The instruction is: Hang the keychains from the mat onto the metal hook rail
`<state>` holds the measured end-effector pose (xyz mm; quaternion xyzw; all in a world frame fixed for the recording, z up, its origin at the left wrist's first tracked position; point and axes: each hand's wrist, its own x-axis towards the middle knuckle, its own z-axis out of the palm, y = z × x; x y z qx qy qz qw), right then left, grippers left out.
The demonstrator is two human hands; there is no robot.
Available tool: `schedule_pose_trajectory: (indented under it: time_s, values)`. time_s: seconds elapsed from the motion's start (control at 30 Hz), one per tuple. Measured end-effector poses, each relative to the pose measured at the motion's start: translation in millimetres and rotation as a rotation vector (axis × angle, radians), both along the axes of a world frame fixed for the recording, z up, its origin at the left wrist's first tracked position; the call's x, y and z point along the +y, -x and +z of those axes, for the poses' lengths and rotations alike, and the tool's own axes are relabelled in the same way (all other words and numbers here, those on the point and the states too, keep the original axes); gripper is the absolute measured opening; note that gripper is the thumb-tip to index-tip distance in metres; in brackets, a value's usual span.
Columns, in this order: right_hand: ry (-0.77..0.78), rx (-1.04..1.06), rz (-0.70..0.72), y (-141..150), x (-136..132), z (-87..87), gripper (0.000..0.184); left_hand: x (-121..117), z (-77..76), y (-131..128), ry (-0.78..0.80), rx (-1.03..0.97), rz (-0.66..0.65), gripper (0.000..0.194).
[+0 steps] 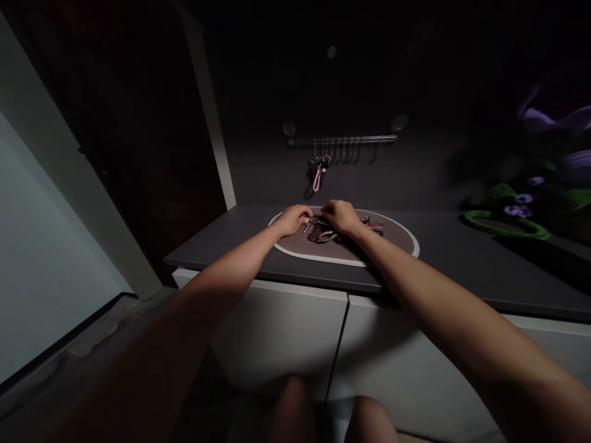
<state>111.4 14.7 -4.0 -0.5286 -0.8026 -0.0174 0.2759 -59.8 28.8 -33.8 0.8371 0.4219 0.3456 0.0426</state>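
Note:
On the brown oval mat with its white rim lies a small pile of keys and key straps. My left hand is at the pile's left side, its thumb and fingers pinched together on some keys. Over the back of the pile my right hand has its fingers curled down; what they grip is hidden. A braided strap lies in front, between the hands. Beside my right wrist, a red strap and dark items show partly.
A clear rail with several hooks is fixed to the dark wall. Keys with a pink loop strap hang at its left. A green ring and purple flowers stand right on the dark counter, above white cabinet doors.

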Motion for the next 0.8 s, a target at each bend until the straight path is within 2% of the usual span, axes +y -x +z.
schedule_pose_trajectory:
  time_s: [0.17, 0.37, 0.6, 0.8]
  values:
    - [-0.008, -0.015, 0.011, 1, 3, -1.9, 0.024, -2, 1.9, 1, 0.025, -0.062, 0.034, 0.012]
    - [-0.013, -0.01, 0.018, 2, 4, -2.3, 0.022, -5, 8.4, 0, -0.014, -0.157, 0.063, 0.01]
    - [-0.005, -0.003, 0.032, 4, 0, 0.7, 0.021, -12, 15.0, -4, 0.117, -0.369, 0.012, 0.012]
    - [0.029, 0.167, 0.064, 6, -5, 6.2, 0.022, -14, 19.4, -8, 0.176, -0.553, -0.013, 0.01]
